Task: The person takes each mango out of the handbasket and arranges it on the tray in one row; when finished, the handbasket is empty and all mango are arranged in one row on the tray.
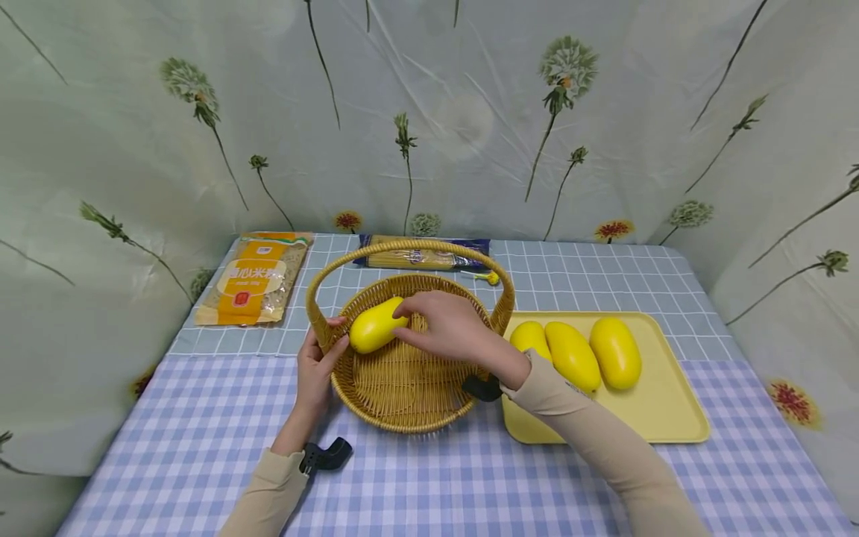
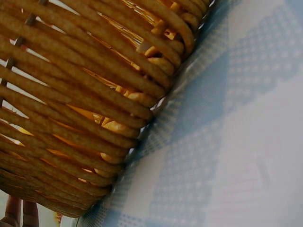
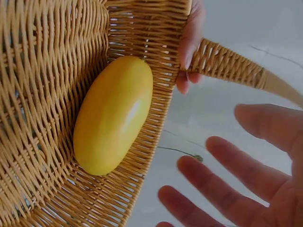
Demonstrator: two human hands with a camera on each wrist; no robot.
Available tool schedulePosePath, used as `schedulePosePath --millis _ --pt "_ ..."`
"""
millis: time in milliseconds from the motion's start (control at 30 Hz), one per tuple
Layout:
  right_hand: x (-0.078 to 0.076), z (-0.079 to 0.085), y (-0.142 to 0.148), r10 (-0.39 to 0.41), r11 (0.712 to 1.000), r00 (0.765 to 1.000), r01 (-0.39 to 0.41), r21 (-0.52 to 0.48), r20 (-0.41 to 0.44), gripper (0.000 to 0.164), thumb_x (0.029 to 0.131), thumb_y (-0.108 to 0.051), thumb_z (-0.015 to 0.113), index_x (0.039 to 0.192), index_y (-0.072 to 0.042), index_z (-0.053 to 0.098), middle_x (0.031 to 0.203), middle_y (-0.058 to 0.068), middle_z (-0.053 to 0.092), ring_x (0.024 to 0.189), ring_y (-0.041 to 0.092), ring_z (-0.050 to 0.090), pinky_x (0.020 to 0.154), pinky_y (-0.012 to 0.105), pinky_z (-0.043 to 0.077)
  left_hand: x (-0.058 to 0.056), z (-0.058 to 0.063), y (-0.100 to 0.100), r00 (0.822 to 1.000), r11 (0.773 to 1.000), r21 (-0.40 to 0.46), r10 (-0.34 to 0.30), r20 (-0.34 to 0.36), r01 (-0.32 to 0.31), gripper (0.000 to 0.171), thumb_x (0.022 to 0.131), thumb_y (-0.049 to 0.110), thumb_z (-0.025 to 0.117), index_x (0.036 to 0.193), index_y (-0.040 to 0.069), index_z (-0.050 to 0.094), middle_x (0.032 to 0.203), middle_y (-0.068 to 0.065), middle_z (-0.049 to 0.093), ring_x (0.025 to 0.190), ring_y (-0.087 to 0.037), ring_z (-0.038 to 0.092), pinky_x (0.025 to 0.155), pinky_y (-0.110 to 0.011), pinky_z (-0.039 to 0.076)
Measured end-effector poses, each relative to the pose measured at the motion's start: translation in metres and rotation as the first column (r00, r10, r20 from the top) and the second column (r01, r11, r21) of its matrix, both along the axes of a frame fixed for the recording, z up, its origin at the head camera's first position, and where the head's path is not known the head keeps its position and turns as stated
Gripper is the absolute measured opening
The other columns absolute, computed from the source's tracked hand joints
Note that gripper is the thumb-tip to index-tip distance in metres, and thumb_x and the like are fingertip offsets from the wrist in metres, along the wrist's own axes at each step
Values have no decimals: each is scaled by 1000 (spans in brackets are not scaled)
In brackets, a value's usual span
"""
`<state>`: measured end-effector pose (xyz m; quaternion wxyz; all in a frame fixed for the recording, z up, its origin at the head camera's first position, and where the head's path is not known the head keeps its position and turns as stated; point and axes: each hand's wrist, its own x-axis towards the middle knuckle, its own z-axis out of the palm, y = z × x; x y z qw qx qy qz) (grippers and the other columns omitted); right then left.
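A yellow mango (image 1: 376, 326) lies inside a round wicker basket (image 1: 414, 429), against its left inner wall. My left hand (image 1: 318, 365) grips the basket's rim at the foot of the handle, with the thumb on the inner side; in the left wrist view only two fingertips (image 2: 29, 215) show past the wicker. My right hand (image 1: 446, 324) is over the basket beside the mango. In the right wrist view its fingers are spread and stand apart from the mango (image 3: 113, 116), holding nothing.
To the right, a yellow tray (image 1: 651, 410) holds three more mangoes (image 1: 616, 353), partly behind my right forearm. A packet of pasta (image 1: 416, 259) lies behind the basket. An orange and clear bag (image 1: 255, 280) of grain-like food lies at the back left. The basket's tall handle (image 1: 409, 245) arches upward.
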<state>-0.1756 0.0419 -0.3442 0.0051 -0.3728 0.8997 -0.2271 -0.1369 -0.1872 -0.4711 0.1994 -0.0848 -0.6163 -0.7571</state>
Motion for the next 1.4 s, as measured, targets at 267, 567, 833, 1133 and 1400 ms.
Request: schedulePosePath --millis 267,567,833,1133,1400 --pt "-26 -9 -18 22 998 996 -28 63 89 29 91 -32 65 113 -13 68 113 2 66 103 20 60 84 33 48 0 0 2 1000 1000 2 0 19 0 31 90 -5 59 116 -14 46 120 -16 56 119 -23 48 102 -30 37" --pt "-49 -26 -38 18 997 992 -27 72 125 25 91 -28 66 111 -14 71 114 1 65 107 23 58 87 35 48 1 1 3 999 1000 -21 7 35 -6 31 90 -5 59 117 -14 45 122 -22 53 119 -22 48 102 -29 37" --pt "-55 -35 -50 16 995 985 -34 97 175 28 89 -26 69 115 -15 69 119 0 63 113 22 53 92 35 44 1 2 3 1000 1000 -16 3 30 -2 30 90 -5 58 116 -13 46 121 -18 55 118 -21 48 101 -29 37" --pt "-60 -39 -53 47 991 957 -81 107 287 36 90 -24 67 124 -14 62 126 2 59 118 21 51 101 35 38 1 2 1 1000 1000 -8 1 24 -1 29 90 -5 59 116 -11 47 122 -24 53 119 -22 48 102 -30 37" --pt "-57 -39 -54 70 979 940 -130 160 334 48 89 -31 68 133 -19 54 130 3 56 116 21 52 96 37 42 1 2 0 1000 1000 -5 2 13 -2 29 90 -5 58 116 -12 47 122 -24 52 119 -22 48 102 -30 36"
